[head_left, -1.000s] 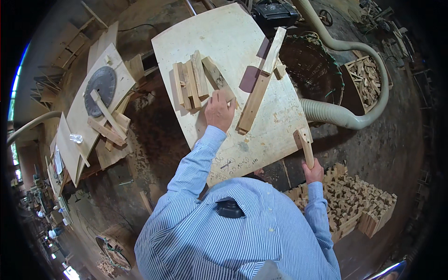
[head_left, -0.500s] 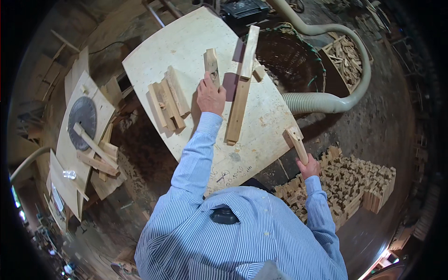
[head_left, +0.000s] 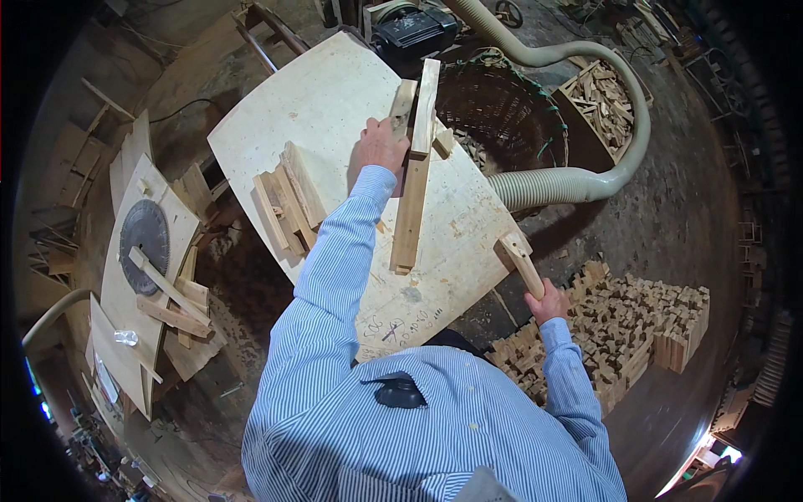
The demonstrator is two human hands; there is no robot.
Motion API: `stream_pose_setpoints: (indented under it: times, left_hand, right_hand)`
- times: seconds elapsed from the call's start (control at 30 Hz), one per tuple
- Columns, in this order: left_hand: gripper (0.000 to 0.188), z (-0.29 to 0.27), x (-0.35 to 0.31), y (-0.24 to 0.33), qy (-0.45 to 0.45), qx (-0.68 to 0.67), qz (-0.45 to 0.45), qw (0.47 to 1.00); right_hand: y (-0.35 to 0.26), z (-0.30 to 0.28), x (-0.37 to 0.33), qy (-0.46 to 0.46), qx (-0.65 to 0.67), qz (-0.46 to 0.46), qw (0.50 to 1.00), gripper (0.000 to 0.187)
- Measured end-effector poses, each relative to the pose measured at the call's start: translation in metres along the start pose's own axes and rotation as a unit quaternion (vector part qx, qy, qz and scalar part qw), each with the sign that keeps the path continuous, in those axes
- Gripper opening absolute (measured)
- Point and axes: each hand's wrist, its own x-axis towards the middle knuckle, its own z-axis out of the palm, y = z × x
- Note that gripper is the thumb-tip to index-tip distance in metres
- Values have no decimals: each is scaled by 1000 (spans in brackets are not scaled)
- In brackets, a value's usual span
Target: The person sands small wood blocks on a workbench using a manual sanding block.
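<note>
My left hand [head_left: 383, 145] is closed on a short wooden block [head_left: 403, 105] that lies on the pale plywood table [head_left: 314, 92]. The block's far end is up against the wooden fence [head_left: 410, 209], a long strip with a lighter wooden piece [head_left: 426, 105] fixed at its far end. At the table's near right corner a wooden handle [head_left: 525, 266] sticks out past the edge, and my right hand [head_left: 548, 301] is wrapped round its near end. Left of my left forearm, several wooden pieces [head_left: 288, 205] lie side by side on the table.
Behind the fence stands a dark woven basket [head_left: 502, 109], with a ribbed hose [head_left: 548, 186] curving round it. A box of offcuts [head_left: 604, 105] is beyond. Stacked wooden blocks [head_left: 611, 335] lie at the right. A circular saw blade [head_left: 145, 243] rests on boards at the left.
My left hand has slid the wooden block right, up to the fence. My right hand stays on the handle. The whole view has shifted slightly.
</note>
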Motion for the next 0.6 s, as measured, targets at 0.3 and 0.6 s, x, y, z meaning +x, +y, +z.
stream_pose_setpoints:
  times: [0.3, 0.6]
  left_hand:
    - [51, 14, 7, -15, -62, -49, -82, 993]
    - [49, 26, 9, -9, -57, -40, -87, 994]
  right_hand:
    - [5, -2, 1, 3, 11, -28, 1000, 44]
    - [8, -7, 11, -53, 80, -91, 991, 52]
